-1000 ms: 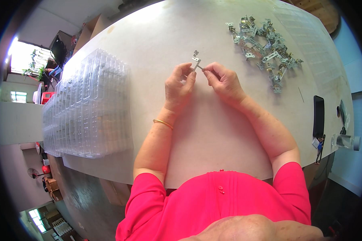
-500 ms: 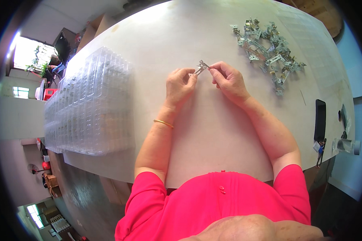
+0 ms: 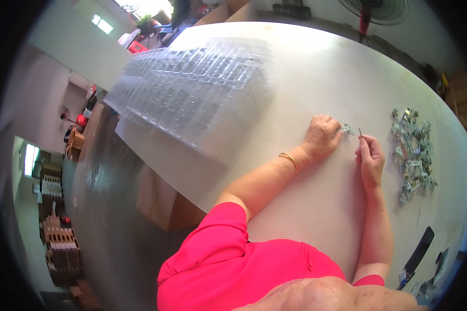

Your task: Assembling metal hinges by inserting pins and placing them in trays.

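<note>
My left hand [image 3: 323, 137], with a gold bangle at its wrist, has its fingers closed on a small silver metal bracket [image 3: 348, 129] just above the table. Beside it, my right hand [image 3: 371, 158] pinches a thin, dark, pin-like piece [image 3: 360, 132] between thumb and fingertips. A narrow gap separates this piece from the bracket. To the right of my hands lies a loose heap of similar metal brackets [image 3: 414, 155], some with brass-coloured parts.
Clear plastic trays [image 3: 192, 103] with many compartments stand stacked at the left of the pale table [image 3: 306, 62]. A black phone-like slab [image 3: 419, 249] lies near the right edge, a thin rod [image 3: 419, 216] above it. A cardboard box [image 3: 166, 199] is below the table's left edge.
The view has swung left, so table and hands appear farther right. The pin-like piece in my right hand and the bracket, together before, are now apart.
</note>
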Demonstrator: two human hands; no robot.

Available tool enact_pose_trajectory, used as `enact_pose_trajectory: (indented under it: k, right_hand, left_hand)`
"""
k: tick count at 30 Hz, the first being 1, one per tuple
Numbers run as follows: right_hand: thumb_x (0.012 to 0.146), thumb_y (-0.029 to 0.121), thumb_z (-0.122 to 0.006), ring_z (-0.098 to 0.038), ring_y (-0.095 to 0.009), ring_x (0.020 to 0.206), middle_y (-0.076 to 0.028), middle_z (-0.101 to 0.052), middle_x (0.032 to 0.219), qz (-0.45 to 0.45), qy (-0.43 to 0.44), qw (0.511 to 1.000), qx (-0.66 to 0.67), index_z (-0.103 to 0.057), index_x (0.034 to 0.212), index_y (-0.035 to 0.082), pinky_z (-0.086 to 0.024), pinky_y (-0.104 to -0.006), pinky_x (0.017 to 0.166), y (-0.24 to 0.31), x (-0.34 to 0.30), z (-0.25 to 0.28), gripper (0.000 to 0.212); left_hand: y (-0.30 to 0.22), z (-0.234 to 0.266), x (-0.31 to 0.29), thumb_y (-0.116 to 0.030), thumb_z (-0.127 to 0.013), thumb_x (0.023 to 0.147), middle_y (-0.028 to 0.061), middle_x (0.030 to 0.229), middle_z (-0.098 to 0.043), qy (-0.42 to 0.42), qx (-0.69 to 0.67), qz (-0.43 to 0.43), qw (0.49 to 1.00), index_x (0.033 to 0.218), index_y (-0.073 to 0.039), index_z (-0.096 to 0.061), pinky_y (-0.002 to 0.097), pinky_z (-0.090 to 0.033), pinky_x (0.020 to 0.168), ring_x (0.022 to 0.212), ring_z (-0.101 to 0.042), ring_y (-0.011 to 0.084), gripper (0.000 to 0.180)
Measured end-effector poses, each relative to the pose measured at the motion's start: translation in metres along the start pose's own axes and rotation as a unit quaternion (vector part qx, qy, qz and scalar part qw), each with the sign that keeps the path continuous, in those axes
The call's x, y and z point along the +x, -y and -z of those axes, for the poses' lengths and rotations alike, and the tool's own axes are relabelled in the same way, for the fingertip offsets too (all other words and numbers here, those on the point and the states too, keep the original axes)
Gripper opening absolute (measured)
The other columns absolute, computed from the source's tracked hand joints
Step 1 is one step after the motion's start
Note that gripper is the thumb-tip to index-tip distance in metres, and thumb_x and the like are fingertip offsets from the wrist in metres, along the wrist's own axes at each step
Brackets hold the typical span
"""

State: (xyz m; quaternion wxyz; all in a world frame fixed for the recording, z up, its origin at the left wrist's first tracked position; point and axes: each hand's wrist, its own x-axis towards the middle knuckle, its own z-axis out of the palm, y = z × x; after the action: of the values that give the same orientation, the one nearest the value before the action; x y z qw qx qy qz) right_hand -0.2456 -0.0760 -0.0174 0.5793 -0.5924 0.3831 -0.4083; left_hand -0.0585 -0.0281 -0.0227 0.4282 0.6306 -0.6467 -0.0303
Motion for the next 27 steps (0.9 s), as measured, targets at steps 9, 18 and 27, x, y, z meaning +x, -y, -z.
enact_pose_trajectory:
  k: [9,18,27]
  right_hand:
    - [0.101,0.019,-0.057,-0.048,-0.004,0.060,0.003,-0.055,0.073,0.007,-0.021,0.997,0.075,-0.062,0.106,0.006,-0.039,-0.0188,0.052,-0.002,0.004,0.008,0.015]
    - [0.101,0.018,-0.056,-0.049,-0.005,0.061,0.002,-0.055,0.074,0.006,-0.025,0.996,0.085,-0.062,0.106,0.005,-0.040,-0.0198,0.053,0.005,0.003,0.007,0.015]
    - [0.101,0.018,-0.057,-0.050,-0.004,0.058,0.002,-0.056,0.072,0.014,-0.013,0.997,0.070,-0.063,0.106,0.005,-0.041,-0.0194,0.051,-0.001,0.007,0.008,0.015]
  left_hand:
    - [-0.036,0.027,0.008,-0.011,-0.069,0.085,0.0091,0.080,-0.062,-0.050,-0.095,0.018,0.994,0.090,-0.003,-0.068,0.0385,-0.042,0.082,0.081,-0.058,0.0258,0.009]
    - [-0.075,0.189,0.001,-0.004,-0.074,0.084,0.0060,0.083,-0.065,-0.075,-0.053,-0.035,0.995,0.096,-0.002,-0.070,0.0279,-0.048,0.068,0.075,-0.060,0.0145,0.012]
    - [0.066,0.338,0.070,-0.016,-0.073,0.086,0.0070,0.078,-0.073,-0.200,0.109,0.177,0.957,0.090,-0.002,-0.074,0.0285,-0.052,0.065,0.069,-0.066,0.0122,0.014]
